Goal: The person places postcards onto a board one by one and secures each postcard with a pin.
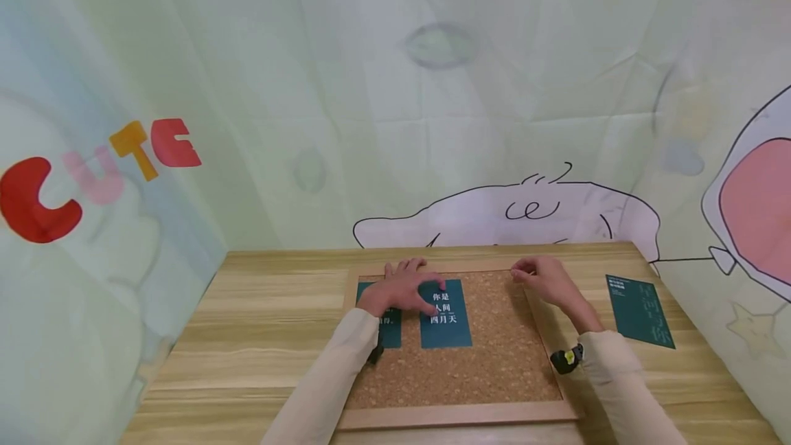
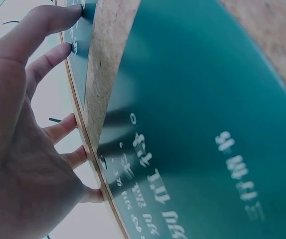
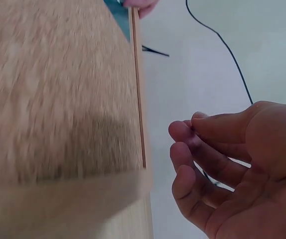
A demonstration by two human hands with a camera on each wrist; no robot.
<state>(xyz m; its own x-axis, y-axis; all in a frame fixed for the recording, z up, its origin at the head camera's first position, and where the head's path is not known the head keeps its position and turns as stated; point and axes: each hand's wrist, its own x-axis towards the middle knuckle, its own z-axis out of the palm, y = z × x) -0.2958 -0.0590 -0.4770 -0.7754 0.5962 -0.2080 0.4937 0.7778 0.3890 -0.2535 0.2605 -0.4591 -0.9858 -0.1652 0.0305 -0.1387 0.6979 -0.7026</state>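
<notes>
A wood-framed cork board (image 1: 494,356) lies on the wooden table (image 1: 259,335). Two teal cards with white print lie on the cork: the centre card (image 1: 446,327) and the left card (image 1: 391,336). My left hand (image 1: 404,287) rests flat across both, fingers spread and straight. In the left wrist view the left hand (image 2: 13,124) has its fingertips on the far card (image 2: 83,59), with the left card (image 2: 198,99) close below. My right hand (image 1: 537,279) hovers at the board's upper right corner. There the right hand (image 3: 222,164) has curled fingers, thumb against the index finger, and nothing visible in them.
A third teal card (image 1: 639,311) lies on the table to the right of the board. A printed cloth backdrop (image 1: 432,122) hangs close behind and on both sides of the table. Black wrist cameras sit on both sleeves.
</notes>
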